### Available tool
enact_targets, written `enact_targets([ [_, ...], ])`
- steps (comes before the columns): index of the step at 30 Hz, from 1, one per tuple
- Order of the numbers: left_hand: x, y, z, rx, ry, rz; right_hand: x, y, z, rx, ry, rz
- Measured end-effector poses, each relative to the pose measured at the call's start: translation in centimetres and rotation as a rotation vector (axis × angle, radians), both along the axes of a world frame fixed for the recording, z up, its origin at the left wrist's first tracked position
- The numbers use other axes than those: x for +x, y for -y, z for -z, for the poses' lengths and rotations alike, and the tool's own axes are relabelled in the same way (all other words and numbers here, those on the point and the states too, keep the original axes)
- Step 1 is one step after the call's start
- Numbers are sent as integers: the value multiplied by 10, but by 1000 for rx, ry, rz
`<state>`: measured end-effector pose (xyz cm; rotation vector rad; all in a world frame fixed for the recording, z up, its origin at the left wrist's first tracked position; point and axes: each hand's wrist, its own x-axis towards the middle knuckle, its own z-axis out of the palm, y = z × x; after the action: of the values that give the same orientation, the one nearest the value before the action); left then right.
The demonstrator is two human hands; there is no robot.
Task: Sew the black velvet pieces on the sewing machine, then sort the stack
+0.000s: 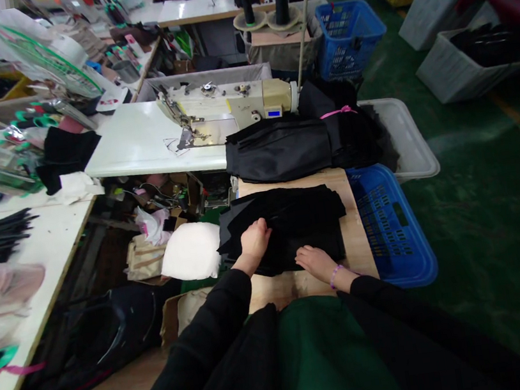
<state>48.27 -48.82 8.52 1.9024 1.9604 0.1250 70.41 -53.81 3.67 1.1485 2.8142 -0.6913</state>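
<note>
A stack of black fabric pieces (pixel 301 215) lies on a light wooden board (pixel 358 220) in front of me. On the left part of this stack, my left hand (pixel 255 239) has its fingers closed on the black cloth. My right hand (pixel 315 261), with a beaded bracelet at the wrist, rests on the stack's lower right part, its fingers bent against the fabric. Behind the board, another pile of black fabric (pixel 283 150) lies at the front right edge of the white sewing table (pixel 131 142).
A sewing machine (pixel 232 105) stands behind the piles. To the right are a blue basket (pixel 423 256) and a white bin (pixel 421 153). A white cushion (pixel 193 251) is left of the board. Another white table (pixel 50 250) holds black strips at far left.
</note>
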Motion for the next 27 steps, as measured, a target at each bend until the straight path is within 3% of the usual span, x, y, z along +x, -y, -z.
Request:
enact_targets([
  [4, 1, 16, 10, -57, 63, 29, 0, -5, 0, -30, -6, 4],
  [9, -7, 44, 25, -149, 266, 320, 1, -9, 0, -84, -33, 42],
  [12, -10, 52, 36, -164, 300, 410, 1, -11, 0, -112, -33, 82],
  [20, -6, 51, 44, -146, 297, 441, -1, -12, 0, -102, -10, 262],
  [27, -3, 46, 48, -120, 300, 295, 2, 1, -19, -3, -43, 165],
])
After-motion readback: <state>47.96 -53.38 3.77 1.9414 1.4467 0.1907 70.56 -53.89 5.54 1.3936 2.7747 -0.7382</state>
